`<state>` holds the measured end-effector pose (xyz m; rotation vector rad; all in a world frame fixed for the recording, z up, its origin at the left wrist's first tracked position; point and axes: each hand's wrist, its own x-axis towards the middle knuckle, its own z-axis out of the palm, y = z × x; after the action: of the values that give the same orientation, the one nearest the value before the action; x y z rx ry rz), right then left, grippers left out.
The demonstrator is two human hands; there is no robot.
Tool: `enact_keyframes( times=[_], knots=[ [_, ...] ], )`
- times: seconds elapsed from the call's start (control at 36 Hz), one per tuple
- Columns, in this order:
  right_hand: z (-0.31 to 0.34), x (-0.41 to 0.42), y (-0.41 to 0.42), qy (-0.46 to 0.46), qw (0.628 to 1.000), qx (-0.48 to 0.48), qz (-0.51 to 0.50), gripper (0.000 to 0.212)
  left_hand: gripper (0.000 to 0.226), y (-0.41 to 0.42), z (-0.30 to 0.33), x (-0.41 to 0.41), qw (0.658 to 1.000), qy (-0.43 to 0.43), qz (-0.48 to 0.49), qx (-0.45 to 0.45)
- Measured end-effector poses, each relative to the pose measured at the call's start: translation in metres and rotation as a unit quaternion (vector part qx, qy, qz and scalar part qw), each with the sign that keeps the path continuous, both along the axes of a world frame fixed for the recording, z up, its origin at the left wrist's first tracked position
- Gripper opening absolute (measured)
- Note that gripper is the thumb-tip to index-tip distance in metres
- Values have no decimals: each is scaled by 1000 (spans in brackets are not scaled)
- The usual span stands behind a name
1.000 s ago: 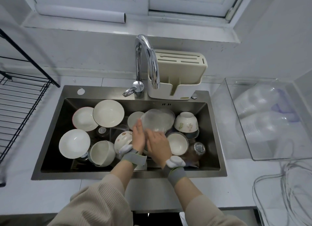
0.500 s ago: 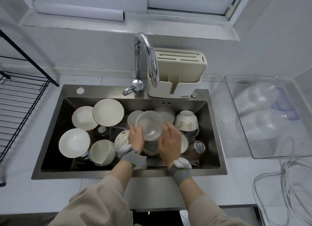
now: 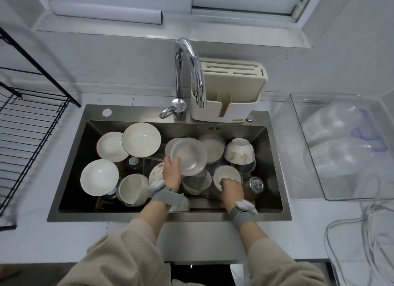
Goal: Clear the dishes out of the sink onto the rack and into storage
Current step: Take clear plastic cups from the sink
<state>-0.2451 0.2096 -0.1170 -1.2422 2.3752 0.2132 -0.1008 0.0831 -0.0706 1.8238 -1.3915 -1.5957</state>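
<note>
In the steel sink (image 3: 70,157), the left hand (image 3: 172,172) gripped a tilted white plate (image 3: 190,156), fingers curled over its left rim, raised above the stacked dishes. The right hand (image 3: 232,190) rested at the near rim of a small white bowl (image 3: 227,174); whether its fingers were clamped on that rim could not be told. A jar (image 3: 254,186) beside the right hand carried a label too small to read. The wire rack (image 3: 25,123) on the left was cut off by the frame edge.
</note>
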Motion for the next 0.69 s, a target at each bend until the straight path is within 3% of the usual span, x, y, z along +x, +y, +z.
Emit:
enact_keyframes(
  times=[0.17,0.28,0.39,0.47,0.56,0.61,0.69],
  knots=[
    [5,5,1,-10,981,-170,-95,23,38,4,0,-5,998,40,49,19],
    [24,16,-8,28,928,-351,-120,12,45,5,-4,-9,997,45,58,7],
    [48,29,-26,25,886,-449,-109,16,57,10,0,-11,997,50,56,-2],
    [57,41,-40,14,879,-475,-38,34,60,14,1,-12,999,26,36,-17],
    [63,52,-51,39,896,-432,93,40,57,18,-1,-12,999,-1,-26,-42],
    [67,58,-57,-3,910,-394,131,32,95,21,1,-10,996,-15,-61,-67],
    [70,60,-60,-84,927,-339,141,18,128,19,-2,-10,997,53,60,21]
  ],
)
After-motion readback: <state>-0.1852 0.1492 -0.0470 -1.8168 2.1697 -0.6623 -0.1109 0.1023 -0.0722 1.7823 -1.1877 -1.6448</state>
